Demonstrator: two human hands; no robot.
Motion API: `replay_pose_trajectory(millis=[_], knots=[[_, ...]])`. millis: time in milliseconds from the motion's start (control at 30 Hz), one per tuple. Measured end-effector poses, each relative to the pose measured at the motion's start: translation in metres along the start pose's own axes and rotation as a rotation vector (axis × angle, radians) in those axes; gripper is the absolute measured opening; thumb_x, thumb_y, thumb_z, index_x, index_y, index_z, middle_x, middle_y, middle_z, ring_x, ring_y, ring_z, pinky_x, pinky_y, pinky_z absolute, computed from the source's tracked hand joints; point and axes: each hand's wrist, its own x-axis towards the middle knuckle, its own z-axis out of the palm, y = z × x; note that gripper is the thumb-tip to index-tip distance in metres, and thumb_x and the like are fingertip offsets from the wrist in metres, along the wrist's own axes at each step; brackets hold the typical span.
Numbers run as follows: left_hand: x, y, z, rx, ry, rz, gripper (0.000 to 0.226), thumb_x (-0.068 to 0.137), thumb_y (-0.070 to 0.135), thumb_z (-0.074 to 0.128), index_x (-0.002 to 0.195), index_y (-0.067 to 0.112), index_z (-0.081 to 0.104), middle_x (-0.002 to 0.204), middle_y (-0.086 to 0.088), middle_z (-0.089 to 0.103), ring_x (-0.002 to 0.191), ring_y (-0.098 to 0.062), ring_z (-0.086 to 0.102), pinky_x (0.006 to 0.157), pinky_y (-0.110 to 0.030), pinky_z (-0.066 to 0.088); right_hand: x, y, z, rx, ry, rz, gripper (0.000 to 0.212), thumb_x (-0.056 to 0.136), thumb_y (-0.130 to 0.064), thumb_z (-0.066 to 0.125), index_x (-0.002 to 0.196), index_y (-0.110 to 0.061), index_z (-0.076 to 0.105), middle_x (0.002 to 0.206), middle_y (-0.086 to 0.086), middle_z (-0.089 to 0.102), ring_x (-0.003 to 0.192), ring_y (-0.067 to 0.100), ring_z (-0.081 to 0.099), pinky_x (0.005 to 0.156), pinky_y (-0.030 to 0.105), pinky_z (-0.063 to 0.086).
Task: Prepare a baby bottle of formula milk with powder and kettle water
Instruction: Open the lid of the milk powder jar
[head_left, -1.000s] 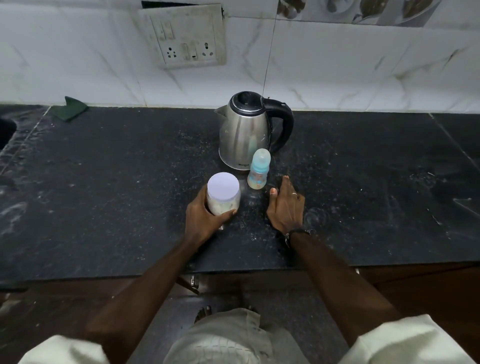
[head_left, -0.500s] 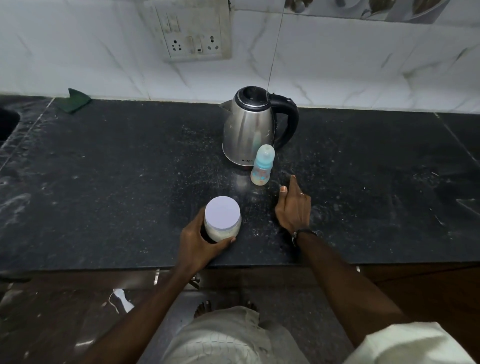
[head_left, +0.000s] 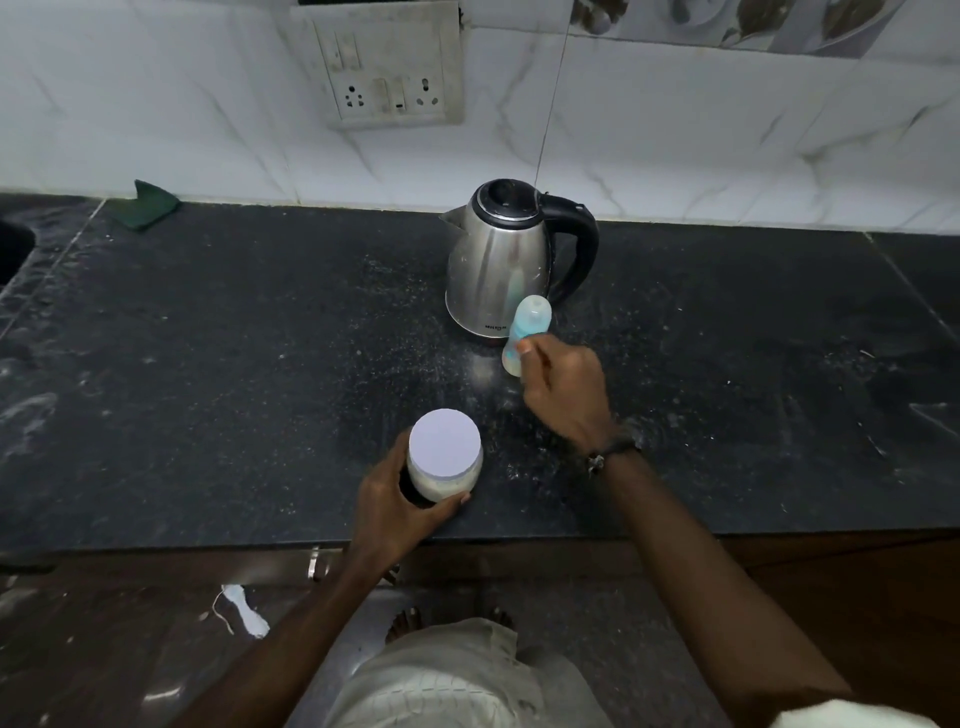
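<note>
A steel kettle (head_left: 498, 265) with a black lid and handle stands at the back of the dark counter. Just in front of it stands a small baby bottle (head_left: 525, 327) with a pale blue cap. My right hand (head_left: 563, 395) has its fingers curled round the bottle's lower part, thumb against its side. A powder jar (head_left: 444, 457) with a white lid sits near the counter's front edge. My left hand (head_left: 400, 506) grips the jar from the left and below.
The black stone counter (head_left: 234, 364) is dusted with white powder. A green cloth (head_left: 150, 205) lies at the back left by the wall. A socket panel (head_left: 392, 67) is on the tiled wall. A sink edge (head_left: 13, 244) shows far left.
My right hand left the counter, moved forward and closed on the baby bottle. My left hand drew the jar back toward the front edge over the earlier frames.
</note>
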Motion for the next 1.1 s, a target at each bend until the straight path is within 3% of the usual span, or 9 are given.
replay_pose_trajectory(millis=[67,167,333,533,667,733,833,967,1100], knots=[[0.001,-0.001,0.0,0.014,0.011,-0.001,0.098,0.059,0.053,0.089,0.143,0.015,0.054,0.137,0.001,0.065,0.127,-0.012,0.06,0.104,-0.021,0.049,0.005,-0.029,-0.001,-0.105,-0.285,-0.069,0.038,0.096,-0.046,0.045,0.084,-0.016,0.066,0.074,0.003,0.068,0.065,0.021,0.061,0.059,0.034,0.05],[0.0,-0.002,0.0,0.014,0.018,-0.01,0.095,0.059,0.046,0.094,0.141,0.015,0.057,0.132,0.005,0.067,0.121,-0.004,0.062,0.1,-0.02,0.051,-0.003,-0.062,0.006,-0.396,-0.528,-0.232,0.064,0.087,-0.073,0.041,0.071,-0.013,0.054,0.078,0.008,0.067,0.073,0.027,0.062,0.055,0.032,0.034],[0.0,-0.009,0.0,0.037,0.007,-0.068,0.077,0.059,0.045,0.095,0.122,0.011,0.067,0.117,0.002,0.073,0.109,-0.009,0.069,0.09,-0.039,0.058,-0.025,-0.087,0.021,-0.518,-0.438,-0.403,0.07,0.061,-0.082,0.065,0.052,-0.013,0.058,0.054,0.01,0.062,0.043,0.029,0.058,0.05,0.026,0.025],[0.005,0.0,-0.003,-0.016,-0.006,0.006,0.087,0.058,0.024,0.099,0.134,0.027,0.057,0.121,0.023,0.067,0.11,0.002,0.067,0.09,-0.018,0.053,-0.026,-0.09,0.026,-0.531,-0.363,-0.43,0.064,0.048,-0.076,0.076,0.042,-0.016,0.054,0.043,0.005,0.055,0.033,0.025,0.051,0.048,0.022,0.022],[0.007,-0.004,-0.003,-0.026,-0.014,0.017,0.089,0.057,0.018,0.1,0.136,0.019,0.059,0.12,0.007,0.072,0.109,-0.005,0.069,0.089,-0.024,0.056,-0.022,-0.091,0.022,-0.493,-0.456,-0.464,0.063,0.048,-0.064,0.079,0.04,-0.019,0.036,0.04,0.004,0.052,0.03,0.023,0.044,0.046,0.021,0.019],[0.008,-0.008,-0.003,-0.019,-0.026,0.03,0.084,0.057,0.015,0.099,0.132,0.013,0.063,0.117,0.004,0.073,0.106,-0.006,0.07,0.086,-0.028,0.058,-0.022,-0.094,0.02,-0.502,-0.473,-0.5,0.073,0.048,-0.059,0.08,0.045,-0.02,0.018,0.042,0.003,0.053,0.032,0.021,0.04,0.046,0.022,0.017],[0.011,-0.013,-0.006,-0.009,-0.045,0.03,0.079,0.055,0.023,0.092,0.128,0.007,0.066,0.116,0.002,0.074,0.107,-0.002,0.069,0.087,-0.028,0.057,-0.023,-0.093,0.018,-0.548,-0.595,-0.558,0.037,0.063,-0.045,0.075,0.067,-0.013,0.056,0.073,0.01,0.065,0.061,0.028,0.06,0.052,0.029,0.026],[0.011,-0.013,-0.006,0.029,-0.048,0.047,0.078,0.057,0.035,0.093,0.125,0.008,0.066,0.112,0.003,0.075,0.103,-0.002,0.07,0.084,-0.021,0.055,-0.022,-0.086,0.013,-0.574,-0.732,-0.639,0.048,0.07,-0.027,0.072,0.117,-0.024,0.063,0.1,0.012,0.058,0.085,0.03,0.055,0.066,0.036,0.041],[0.01,-0.01,-0.004,0.049,-0.057,0.047,0.061,0.061,0.037,0.091,0.112,0.012,0.07,0.104,0.023,0.069,0.092,0.007,0.068,0.073,-0.023,0.057,-0.018,-0.101,0.003,-0.443,-0.899,-0.471,0.064,0.079,-0.055,0.065,0.133,-0.026,0.049,0.12,0.013,0.047,0.098,0.032,0.052,0.075,0.04,0.043]])
